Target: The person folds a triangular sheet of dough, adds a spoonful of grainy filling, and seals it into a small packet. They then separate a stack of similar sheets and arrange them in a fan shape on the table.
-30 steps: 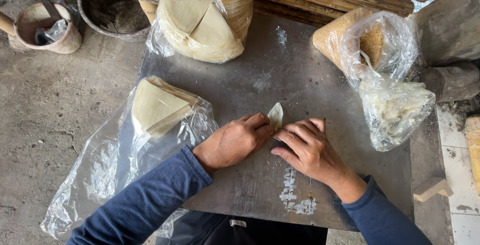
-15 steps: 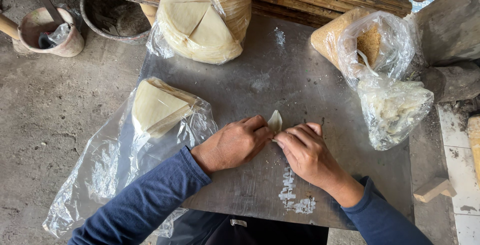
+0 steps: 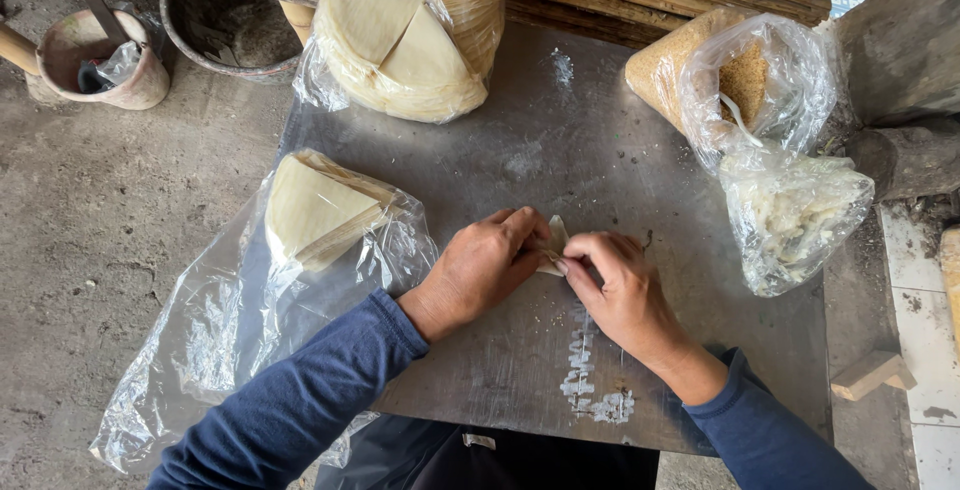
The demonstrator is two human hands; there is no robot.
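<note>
A small pale wrapper sheet [image 3: 555,240], folded, lies on the grey metal table [image 3: 520,370]. My left hand [image 3: 485,265] and my right hand [image 3: 615,285] both pinch it between their fingertips, pressing it against the table top. Only a small corner of the wrapper shows between the fingers. To the left, on a clear plastic sheet [image 3: 200,340], sits a stack of wedge-shaped wrappers [image 3: 315,210].
A large round pile of cut wrappers in plastic [image 3: 405,35] stands at the table's back. At the right are a bag of brown crumbs [image 3: 740,75] and a bag of white filling [image 3: 790,215]. A clay pot [image 3: 100,55] and a dark basin [image 3: 225,30] stand on the ground at left.
Both hands have closed in over the wrapper, which now shows less between the fingers. The view has shifted slightly.
</note>
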